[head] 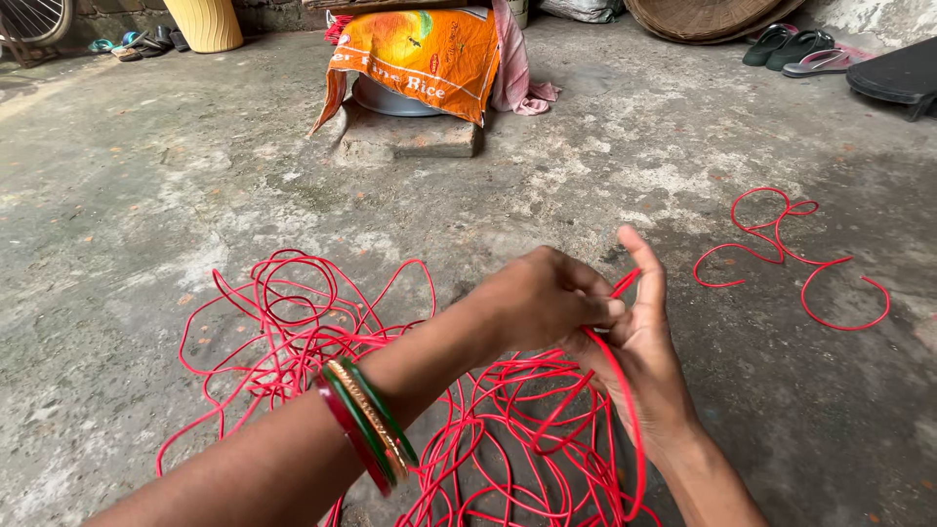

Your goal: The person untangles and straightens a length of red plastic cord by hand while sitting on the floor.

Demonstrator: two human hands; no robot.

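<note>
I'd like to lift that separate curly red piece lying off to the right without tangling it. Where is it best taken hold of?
Probably at the middle of the loose red strand, where its loops meet, reaching from the near side. It lies flat on the concrete floor, apart from the big red tangle, with both ends free.

We saw a rough concrete floor [146,195] stretching back to an orange printed sack [420,54] draped over a metal basin [390,100] that sat on a stone slab [410,137]. A pink cloth [517,78] hung beside the sack. A yellow ribbed pot [205,21] stood at the far left, near what seemed to be a bicycle wheel [34,18]. Dark sandals [791,44] and a woven basket [703,18] lay at the far right.
</note>
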